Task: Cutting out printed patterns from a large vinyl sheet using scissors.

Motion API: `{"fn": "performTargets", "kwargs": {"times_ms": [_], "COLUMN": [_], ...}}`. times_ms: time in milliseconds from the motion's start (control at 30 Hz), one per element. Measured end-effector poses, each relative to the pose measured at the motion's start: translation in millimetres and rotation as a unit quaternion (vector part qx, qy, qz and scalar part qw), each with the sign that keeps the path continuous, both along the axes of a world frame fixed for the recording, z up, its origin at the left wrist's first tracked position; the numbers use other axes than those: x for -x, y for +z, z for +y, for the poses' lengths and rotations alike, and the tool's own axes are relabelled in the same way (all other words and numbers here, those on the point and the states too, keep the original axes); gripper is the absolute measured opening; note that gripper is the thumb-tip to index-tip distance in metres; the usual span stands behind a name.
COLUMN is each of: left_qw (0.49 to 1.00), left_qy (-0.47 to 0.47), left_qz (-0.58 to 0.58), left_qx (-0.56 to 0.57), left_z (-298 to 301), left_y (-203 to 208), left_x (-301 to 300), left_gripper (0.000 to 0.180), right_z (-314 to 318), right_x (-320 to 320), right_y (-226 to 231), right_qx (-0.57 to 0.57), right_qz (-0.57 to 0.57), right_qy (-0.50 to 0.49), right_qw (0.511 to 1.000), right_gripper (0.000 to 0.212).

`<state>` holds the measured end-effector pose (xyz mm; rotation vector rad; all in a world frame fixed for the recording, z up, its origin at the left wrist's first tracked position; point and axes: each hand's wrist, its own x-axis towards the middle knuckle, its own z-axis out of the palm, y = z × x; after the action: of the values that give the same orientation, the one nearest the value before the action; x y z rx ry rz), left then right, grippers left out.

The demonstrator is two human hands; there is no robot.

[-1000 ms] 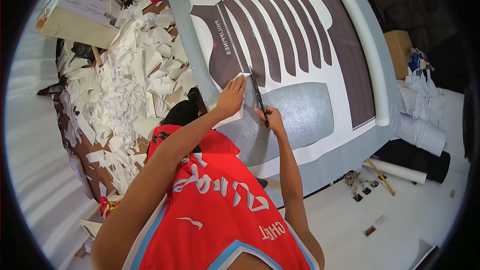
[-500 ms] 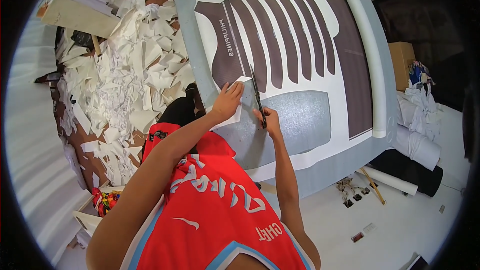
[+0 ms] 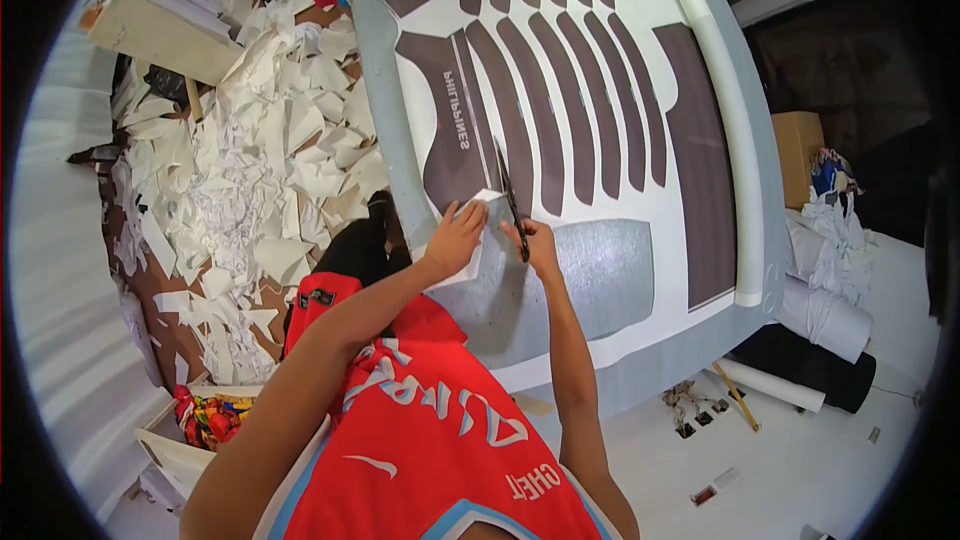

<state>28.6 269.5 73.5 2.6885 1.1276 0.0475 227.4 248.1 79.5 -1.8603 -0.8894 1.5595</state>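
A large white sheet (image 3: 462, 12) printed with dark grey-brown garment panels lies over the table. My right hand (image 3: 537, 248) grips long dark scissors (image 3: 511, 205) by the handles. Their blades point away from me, along the right edge of a lettered panel (image 3: 447, 120), and look nearly closed. To the left of the scissors, my left hand (image 3: 457, 240) lies on the sheet's near edge by that panel's lower end, fingers stretched out. A small white flap is folded up at its fingertips. Under the left wrist hangs a loose white margin of the sheet.
A white roll (image 3: 722, 110) runs along the table's right side. The grey tabletop (image 3: 600, 265) shows through a cut-out in the sheet. White scraps (image 3: 265, 150) cover the floor at left, beside a cream box (image 3: 165, 35). More rolls (image 3: 825, 315) and a cardboard box (image 3: 797, 158) stand at right.
The view has shifted, so the table appears lower. My right hand and the scissors have moved farther along the panel's right edge. My left hand stays at the same spot on the sheet.
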Motion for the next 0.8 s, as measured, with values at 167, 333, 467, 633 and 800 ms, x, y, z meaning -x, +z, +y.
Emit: {"fn": "performTargets", "kwargs": {"times_ms": [167, 333, 467, 633, 800], "left_qw": [0.999, 0.999, 0.999, 0.999, 0.996], "left_qy": [0.008, 0.000, -0.010, -0.018, -0.042], "left_qz": [-0.014, -0.008, -0.010, 0.013, -0.011], "left_qx": [0.029, 0.034, 0.042, 0.037, 0.076], "left_z": [0.3, -2.0, 1.0, 9.2, 13.8], "left_y": [1.8, 0.4, 5.0, 10.3, 11.1], "left_x": [1.2, -4.3, 0.0, 1.1, 6.1], "left_gripper": [0.071, 0.067, 0.068, 0.067, 0.074], "right_z": [23.4, 40.5, 62.3, 93.2, 119.3], "right_x": [6.1, 2.6, 3.8, 6.2, 14.6], "right_y": [0.6, -8.2, -13.9, -14.6, -9.1], "right_qx": [-0.037, -0.039, -0.041, -0.031, -0.040], "right_qz": [0.026, 0.018, 0.006, -0.001, 0.030], "right_qy": [0.000, 0.003, 0.016, 0.031, 0.008], "right_qw": [0.999, 0.999, 0.999, 0.999, 0.999], "right_gripper": [0.043, 0.044, 0.046, 0.045, 0.045]}}
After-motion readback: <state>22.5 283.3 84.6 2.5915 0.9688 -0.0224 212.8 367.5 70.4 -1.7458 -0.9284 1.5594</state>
